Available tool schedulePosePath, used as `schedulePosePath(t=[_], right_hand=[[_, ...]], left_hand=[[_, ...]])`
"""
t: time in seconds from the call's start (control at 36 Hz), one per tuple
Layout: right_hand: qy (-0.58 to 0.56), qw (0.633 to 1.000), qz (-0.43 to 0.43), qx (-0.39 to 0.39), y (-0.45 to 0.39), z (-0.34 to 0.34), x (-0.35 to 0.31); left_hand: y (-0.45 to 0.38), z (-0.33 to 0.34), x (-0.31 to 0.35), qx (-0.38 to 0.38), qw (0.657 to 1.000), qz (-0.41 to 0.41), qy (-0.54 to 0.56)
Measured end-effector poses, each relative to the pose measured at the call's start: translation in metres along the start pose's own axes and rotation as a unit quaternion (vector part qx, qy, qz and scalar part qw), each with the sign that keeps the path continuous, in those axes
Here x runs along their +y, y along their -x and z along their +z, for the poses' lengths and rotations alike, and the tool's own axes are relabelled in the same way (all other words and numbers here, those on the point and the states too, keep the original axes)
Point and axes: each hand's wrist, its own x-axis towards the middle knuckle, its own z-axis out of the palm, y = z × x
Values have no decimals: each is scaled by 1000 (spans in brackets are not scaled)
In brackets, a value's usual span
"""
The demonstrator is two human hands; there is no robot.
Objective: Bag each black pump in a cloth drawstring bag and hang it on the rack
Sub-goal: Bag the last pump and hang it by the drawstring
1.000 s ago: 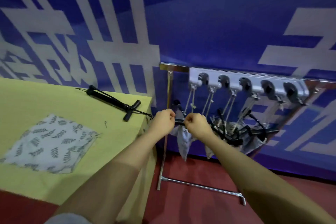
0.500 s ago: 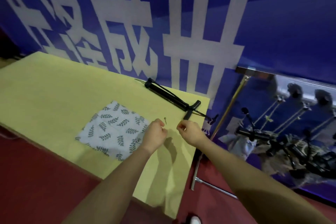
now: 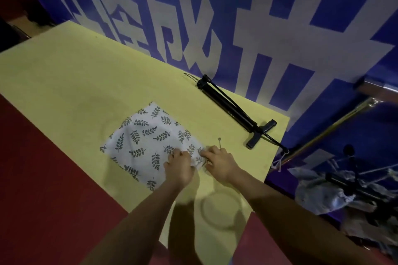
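A white cloth drawstring bag (image 3: 146, 142) with a leaf print lies flat on the yellow table (image 3: 71, 84). My left hand (image 3: 179, 165) and my right hand (image 3: 217, 162) both pinch its near right edge, where the cloth bunches between them. A black pump (image 3: 234, 112) with a T-handle lies across the table's far right corner, apart from both hands. At the far right, the rack (image 3: 336, 122) holds several bagged pumps (image 3: 344, 187), blurred and partly cut off.
A small metal pin (image 3: 219, 142) lies on the table just beyond my right hand. A blue banner with white characters (image 3: 237, 17) backs the table. Red floor (image 3: 38, 189) runs along the table's near left edge.
My hands left the rack and came over the table to the leaf-print bag, and they now pinch its edge. The view swung left, away from the rack.
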Motion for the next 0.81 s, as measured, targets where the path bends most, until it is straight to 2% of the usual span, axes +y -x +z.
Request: schedulePosePath(t=[0.11,0.22,0.33,0.42,0.47,0.56,0.64,0.72,0.81], right_hand=[[-45,998,8,39,-10,1,4],[-112,990,24,87,-15,-8,7],[-219,965,13,144,-14,-21,4],[-293,945,-8,145,-11,-34,-6],[-276,949,-26,153,-13,-37,-10],[-292,941,-10,173,-16,-41,-15],[-299,935,17,192,-16,-48,-19],[-305,927,47,214,-17,-52,-19],[-308,919,89,229,-17,-50,-22]], left_hand=[[-11,-4,1,52,995,40,71],[-19,-16,8,95,974,102,181],[-14,-40,17,107,962,140,207],[-11,-53,21,109,956,157,223],[-10,-60,21,107,958,170,203],[-8,-67,21,115,970,159,140],[-1,-71,16,113,975,188,32],[3,-70,5,100,958,252,-96],[3,-74,-6,68,943,290,-148]])
